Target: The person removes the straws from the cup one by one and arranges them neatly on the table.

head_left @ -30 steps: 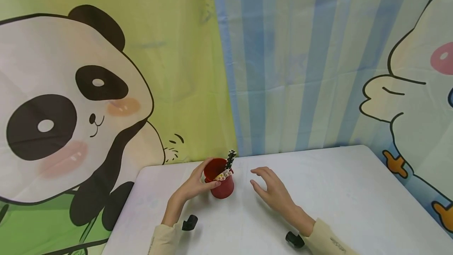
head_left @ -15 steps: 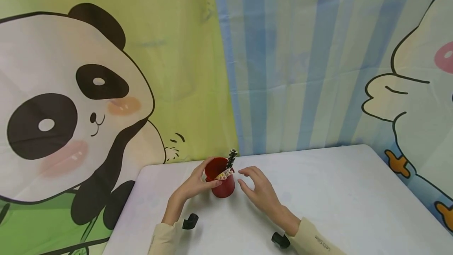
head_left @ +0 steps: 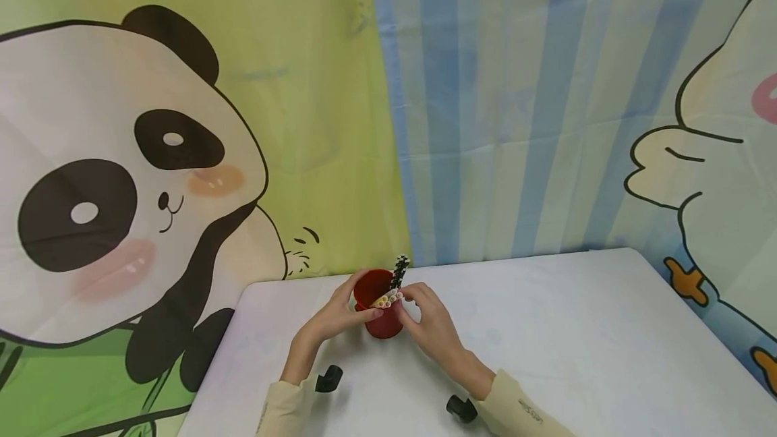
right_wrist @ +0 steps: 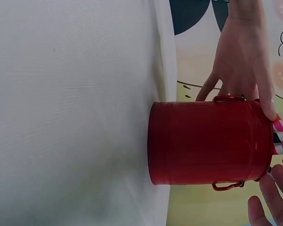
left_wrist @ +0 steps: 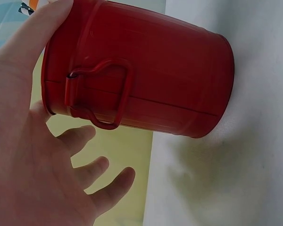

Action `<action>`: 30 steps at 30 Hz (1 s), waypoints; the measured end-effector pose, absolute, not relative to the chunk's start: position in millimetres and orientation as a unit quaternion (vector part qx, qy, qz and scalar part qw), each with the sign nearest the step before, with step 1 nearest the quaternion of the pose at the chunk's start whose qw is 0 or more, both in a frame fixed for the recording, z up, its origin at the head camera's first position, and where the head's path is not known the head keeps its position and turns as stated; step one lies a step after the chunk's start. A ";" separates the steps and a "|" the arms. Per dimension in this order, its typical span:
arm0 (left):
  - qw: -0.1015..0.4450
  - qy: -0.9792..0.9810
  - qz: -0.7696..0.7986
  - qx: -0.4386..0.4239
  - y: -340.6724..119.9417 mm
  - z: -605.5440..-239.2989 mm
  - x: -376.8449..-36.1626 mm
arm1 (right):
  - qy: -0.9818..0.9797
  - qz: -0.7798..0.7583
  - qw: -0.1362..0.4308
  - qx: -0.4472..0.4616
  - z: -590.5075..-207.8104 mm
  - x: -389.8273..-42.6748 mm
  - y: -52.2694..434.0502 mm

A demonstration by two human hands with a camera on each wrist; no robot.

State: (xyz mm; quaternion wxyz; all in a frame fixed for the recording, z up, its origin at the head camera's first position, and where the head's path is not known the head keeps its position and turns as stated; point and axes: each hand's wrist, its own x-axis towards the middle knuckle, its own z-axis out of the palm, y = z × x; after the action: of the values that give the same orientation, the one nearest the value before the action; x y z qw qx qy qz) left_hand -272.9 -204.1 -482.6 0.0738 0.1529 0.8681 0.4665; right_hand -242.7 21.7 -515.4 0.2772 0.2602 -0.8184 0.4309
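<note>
Low in the frame's centre, the left hand [head_left: 330,321] grips the red bucket [head_left: 379,312], steadying it on the desk [head_left: 577,329]; the right hand [head_left: 427,326] pinches the straws [head_left: 388,300] at its rim.

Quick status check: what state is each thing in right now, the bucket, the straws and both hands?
Red bucket: upright on the table, open-topped.
Straws: standing in the bucket, leaning on its right rim, tips sticking out.
Left hand: gripping the bucket's rim and side.
Right hand: fingertips at the straw tips; whether it pinches one is unclear.
</note>
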 end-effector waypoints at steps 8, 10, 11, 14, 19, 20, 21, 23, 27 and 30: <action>0.069 0.867 0.465 0.165 -211.2 -498.4 -283.0 | -0.820 0.432 0.277 0.254 -512.3 -242.1 15.8; 0.072 0.868 0.463 0.165 -212.1 -499.6 -284.3 | -0.822 0.433 0.273 0.251 -511.4 -242.1 14.9; 0.073 0.869 0.461 0.166 -212.3 -499.7 -284.6 | -0.823 0.433 0.271 0.249 -510.9 -241.9 14.5; 0.077 0.872 0.456 0.163 -212.9 -499.0 -284.4 | -0.825 0.431 0.271 0.244 -510.2 -242.2 13.4; 0.081 0.873 0.453 0.160 -212.7 -498.6 -284.2 | -0.828 0.432 0.268 0.238 -508.9 -241.7 13.5; 0.080 0.873 0.453 0.159 -212.7 -498.7 -284.2 | -0.828 0.432 0.266 0.238 -508.7 -241.5 13.6; 0.080 0.874 0.453 0.158 -212.8 -498.8 -284.3 | -0.828 0.432 0.267 0.238 -508.8 -241.6 13.6; 0.080 0.875 0.451 0.155 -213.0 -499.1 -284.2 | -0.827 0.431 0.270 0.239 -509.0 -241.5 13.6; 0.081 0.875 0.452 0.154 -213.1 -499.2 -284.2 | -0.826 0.429 0.277 0.239 -509.3 -241.8 13.4; 0.081 0.872 0.456 0.157 -212.8 -499.0 -284.3 | -0.828 0.432 0.268 0.237 -508.0 -241.2 14.4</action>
State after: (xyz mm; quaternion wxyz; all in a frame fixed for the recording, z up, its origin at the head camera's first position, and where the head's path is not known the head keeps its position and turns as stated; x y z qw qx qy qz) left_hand -284.3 -212.8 -499.0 0.0811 0.1573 0.8723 0.4558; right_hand -241.2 14.4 -508.0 0.2679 0.2369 -0.8279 0.4321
